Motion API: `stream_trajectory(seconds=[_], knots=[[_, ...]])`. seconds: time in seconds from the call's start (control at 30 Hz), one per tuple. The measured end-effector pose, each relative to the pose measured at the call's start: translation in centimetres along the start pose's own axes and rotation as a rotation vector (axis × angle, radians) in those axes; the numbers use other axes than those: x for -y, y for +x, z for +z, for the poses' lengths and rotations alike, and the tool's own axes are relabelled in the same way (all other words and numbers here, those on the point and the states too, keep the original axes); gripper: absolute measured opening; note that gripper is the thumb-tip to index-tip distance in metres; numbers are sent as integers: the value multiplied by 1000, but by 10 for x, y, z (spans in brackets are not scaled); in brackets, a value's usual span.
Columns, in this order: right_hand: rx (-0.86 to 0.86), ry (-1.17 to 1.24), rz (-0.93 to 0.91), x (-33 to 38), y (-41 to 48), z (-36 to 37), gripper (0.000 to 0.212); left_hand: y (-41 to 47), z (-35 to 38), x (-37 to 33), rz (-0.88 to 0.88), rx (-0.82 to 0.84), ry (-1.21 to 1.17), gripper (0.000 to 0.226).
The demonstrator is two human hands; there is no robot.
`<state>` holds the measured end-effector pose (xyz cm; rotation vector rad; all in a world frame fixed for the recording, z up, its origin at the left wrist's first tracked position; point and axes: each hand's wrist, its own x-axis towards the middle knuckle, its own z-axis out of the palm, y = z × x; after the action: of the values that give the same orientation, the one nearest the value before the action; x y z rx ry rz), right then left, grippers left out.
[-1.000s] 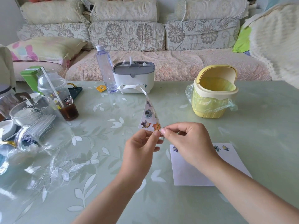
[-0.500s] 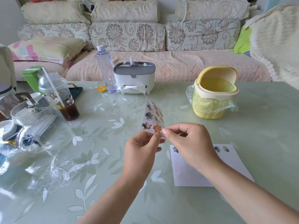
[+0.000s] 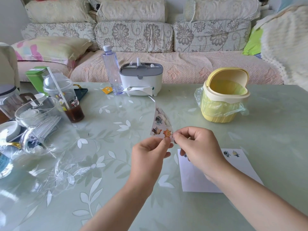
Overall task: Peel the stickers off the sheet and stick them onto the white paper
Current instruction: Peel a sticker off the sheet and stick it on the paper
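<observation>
A clear sticker sheet (image 3: 158, 120) with small cartoon stickers curves upward above the table. My left hand (image 3: 150, 155) pinches its bottom edge. My right hand (image 3: 198, 145) pinches at the sheet's lower right corner, beside an orange sticker (image 3: 167, 133). The white paper (image 3: 200, 179) lies flat on the table under and right of my right hand. Two stickers (image 3: 231, 153) sit near its top edge, and another peeks out by my right hand.
A yellow mini bin (image 3: 224, 97) with a plastic liner stands behind the paper. A white tissue box (image 3: 141, 80) and clear bottle (image 3: 112, 69) stand at the back. Cups, a glass jug (image 3: 41, 120) and dishes crowd the left side. A sofa lies beyond.
The sticker sheet has bent further over and turned its face more toward me. Both hands stay pinched at its lower edge, almost in the same place.
</observation>
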<state>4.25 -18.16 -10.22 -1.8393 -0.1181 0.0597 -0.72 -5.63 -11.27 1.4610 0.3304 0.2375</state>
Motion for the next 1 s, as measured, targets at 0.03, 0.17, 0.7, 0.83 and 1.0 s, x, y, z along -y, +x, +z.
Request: stream_trajectory(seconds=[0.03,0.17,0.7,0.83,1.0], knots=[[9,44,13,0,0,0,13,0,1,-1,-7,7,-25,16],[68,-48,-53,-1,1,-2,17,5,-3,-2,-90,31,-176,15],[48,278,221,0,14,-19,2,2,-23,-23,-342,501,533,55],[51,50,23,-5,18,-29,8,-4,-36,-41,-191,505,558,50],[186,-41,-133,-6,17,-32,46,15,-36,-19,485,164,706,32]])
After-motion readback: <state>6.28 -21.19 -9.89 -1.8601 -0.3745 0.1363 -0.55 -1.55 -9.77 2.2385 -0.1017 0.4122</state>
